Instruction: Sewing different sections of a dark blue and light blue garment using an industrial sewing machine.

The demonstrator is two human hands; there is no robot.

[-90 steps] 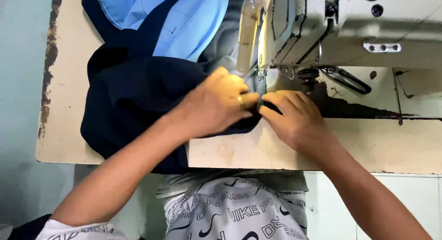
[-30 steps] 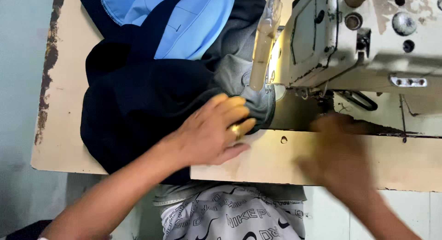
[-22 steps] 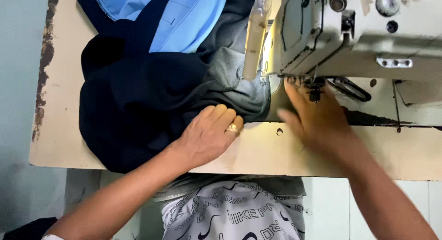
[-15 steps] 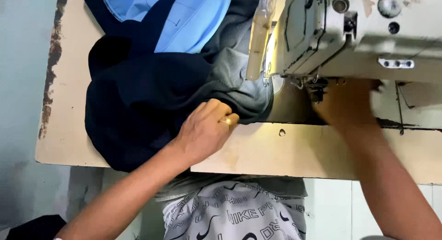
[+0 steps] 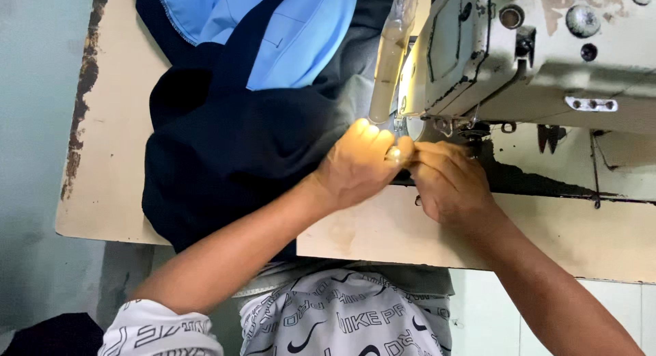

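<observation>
Right hand (image 5: 447, 185): fingers curled, pinching fabric by the sewing table's (image 5: 383, 233) near edge
Left hand (image 5: 359, 165): fingers bunched, gripping the dark navy garment (image 5: 225, 151)
Garment: heaped mid-table, left of the sewing machine (image 5: 533, 55)
Light blue cloth (image 5: 273, 28): far edge

Your left hand (image 5: 359, 165) and right hand (image 5: 447, 185) meet, fingers touching, at the edge of the dark cloth (image 5: 232, 144), just under the sewing machine (image 5: 540, 62). The cloth lies on the desk (image 5: 109, 158), with blue cloth (image 5: 287, 28) on top.
</observation>
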